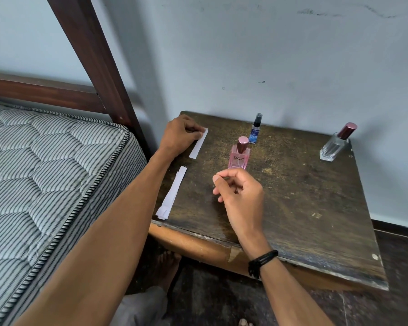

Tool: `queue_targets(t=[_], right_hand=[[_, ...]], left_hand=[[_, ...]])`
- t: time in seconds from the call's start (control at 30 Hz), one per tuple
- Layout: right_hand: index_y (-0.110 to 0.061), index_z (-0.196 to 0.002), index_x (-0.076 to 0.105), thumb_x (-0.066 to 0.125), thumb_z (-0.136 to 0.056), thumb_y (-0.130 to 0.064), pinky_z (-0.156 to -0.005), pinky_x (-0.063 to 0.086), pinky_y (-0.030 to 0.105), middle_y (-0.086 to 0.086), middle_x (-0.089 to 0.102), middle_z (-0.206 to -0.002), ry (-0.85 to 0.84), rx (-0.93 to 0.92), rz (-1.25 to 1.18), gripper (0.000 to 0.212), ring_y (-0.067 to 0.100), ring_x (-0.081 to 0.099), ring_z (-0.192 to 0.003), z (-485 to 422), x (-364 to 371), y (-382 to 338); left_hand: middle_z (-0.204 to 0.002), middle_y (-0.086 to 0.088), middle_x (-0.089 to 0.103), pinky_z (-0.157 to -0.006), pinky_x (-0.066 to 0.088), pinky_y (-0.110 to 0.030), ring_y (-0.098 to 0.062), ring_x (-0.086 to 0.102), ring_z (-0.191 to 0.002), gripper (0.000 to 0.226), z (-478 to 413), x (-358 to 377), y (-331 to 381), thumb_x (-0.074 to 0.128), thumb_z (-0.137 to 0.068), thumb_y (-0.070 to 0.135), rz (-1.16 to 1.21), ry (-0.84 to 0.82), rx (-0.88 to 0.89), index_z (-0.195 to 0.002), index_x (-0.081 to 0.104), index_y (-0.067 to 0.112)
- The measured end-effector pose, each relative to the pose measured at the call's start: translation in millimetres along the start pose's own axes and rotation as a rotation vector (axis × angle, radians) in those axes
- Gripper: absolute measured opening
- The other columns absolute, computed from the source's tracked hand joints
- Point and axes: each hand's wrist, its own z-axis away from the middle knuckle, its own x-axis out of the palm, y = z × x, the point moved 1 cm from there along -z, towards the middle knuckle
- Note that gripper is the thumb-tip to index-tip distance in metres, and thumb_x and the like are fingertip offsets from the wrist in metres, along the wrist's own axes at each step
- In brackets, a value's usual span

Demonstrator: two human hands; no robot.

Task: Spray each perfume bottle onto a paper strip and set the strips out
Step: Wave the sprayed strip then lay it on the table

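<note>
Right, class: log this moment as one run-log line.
left hand: holds paper strip on table | right hand: empty, near capped pink bottle | spare strips: table's left edge

A home bedroom: a striped mattress (45, 165) in a dark wooden bed frame (90, 55) beside a worn bedside table (304, 208).
</note>
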Motion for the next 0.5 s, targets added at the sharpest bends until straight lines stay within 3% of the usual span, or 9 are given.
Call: queue_targets(t=[0.17,0.3,0.37,0.5], right_hand=[[-0.021,-0.088,0.073,0.075,-0.093,-0.012,-0.065,0.060,0.041,-0.001,0.071,-0.071,0.002,-0.001,-0.012,0.011,0.015,0.071,-0.065,-0.1,1.0,0.2],[-0.020,-0.088,0.073,0.075,-0.093,-0.008,-0.056,0.054,0.027,0.001,0.071,-0.070,0.040,-0.022,-0.066,0.013,0.013,0.069,-0.061,-0.4,-0.4,1.5],[-0.018,-0.089,0.073,0.075,-0.093,-0.007,-0.052,0.051,0.025,0.002,0.070,-0.070,0.095,-0.034,-0.119,0.011,0.014,0.068,-0.059,-0.2,-1.5,1.7],[-0.022,-0.092,0.073,0.074,-0.093,-0.011,-0.053,0.051,0.033,0.000,0.070,-0.075,0.310,-0.056,-0.177,0.011,0.017,0.065,-0.063,-3.6,-10.3,1.1]], left_hand=[[-0.108,0.000,0.068,-0.091,0.050,-0.026,-0.014,0.065,-0.098,0.016,0.1,-1.3,-0.3,0.078,-0.084,0.013,0.048,0.009,-0.020,-0.099,0.082,0.018],[-0.104,0.000,0.072,-0.089,0.052,-0.026,-0.014,0.067,-0.097,0.011,1.6,-3.0,-0.2,0.078,-0.084,0.015,0.119,0.045,-0.065,-0.095,0.082,0.016],[-0.099,0.002,0.075,-0.088,0.053,-0.026,-0.011,0.069,-0.095,0.009,4.0,-5.5,1.0,0.079,-0.084,0.015,0.189,0.086,-0.109,-0.092,0.081,0.017],[-0.089,0.004,0.078,-0.082,0.054,-0.022,-0.006,0.071,-0.085,0.011,19.7,-11.4,2.5,0.078,-0.084,0.011,0.419,0.135,-0.199,-0.088,0.080,0.021]])
